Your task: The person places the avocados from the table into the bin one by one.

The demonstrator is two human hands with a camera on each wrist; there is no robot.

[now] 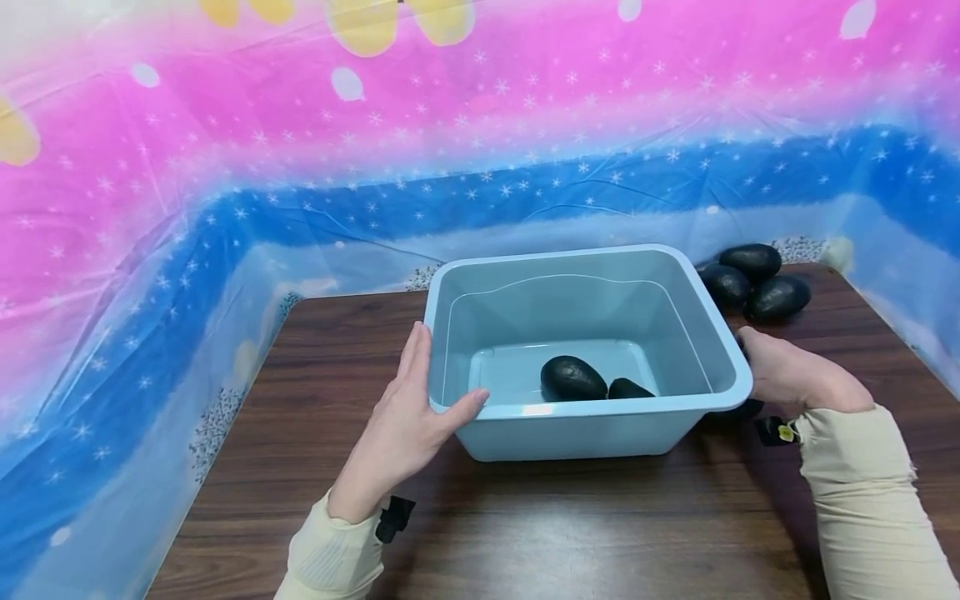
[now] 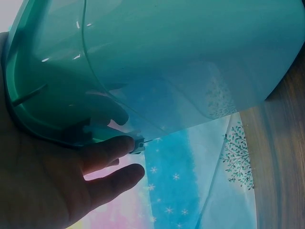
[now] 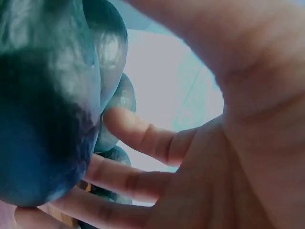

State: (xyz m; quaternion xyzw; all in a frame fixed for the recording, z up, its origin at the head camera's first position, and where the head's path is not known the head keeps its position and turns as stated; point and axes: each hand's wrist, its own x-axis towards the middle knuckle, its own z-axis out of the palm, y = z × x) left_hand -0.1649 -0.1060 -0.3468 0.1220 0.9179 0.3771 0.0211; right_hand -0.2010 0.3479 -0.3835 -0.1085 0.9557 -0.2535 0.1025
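A pale blue plastic bin (image 1: pixel 570 433) stands on the table, with two dark avocados (image 1: pixel 572 378) inside. My left hand (image 1: pixel 408 417) rests against its near left corner, thumb over the rim and fingers extended along the outer wall (image 2: pixel 157 57). Beside the bin's right end, my right hand (image 1: pixel 798 372) reaches down among more avocados. In the right wrist view, the fingers (image 3: pixel 138 136) are spread and slightly bent, one tip by an avocado (image 3: pixel 119 98). A large avocado (image 3: pixel 45 109) fills the foreground there and hides the other fingertips.
Several avocados (image 1: pixel 777 297) lie at the table's back right, and one (image 1: pixel 738 412) sits partly hidden by the bin's right end. The brown wooden table (image 1: pixel 315 400) is bordered at the back and sides by a pink and blue patterned cloth (image 1: pixel 315 217).
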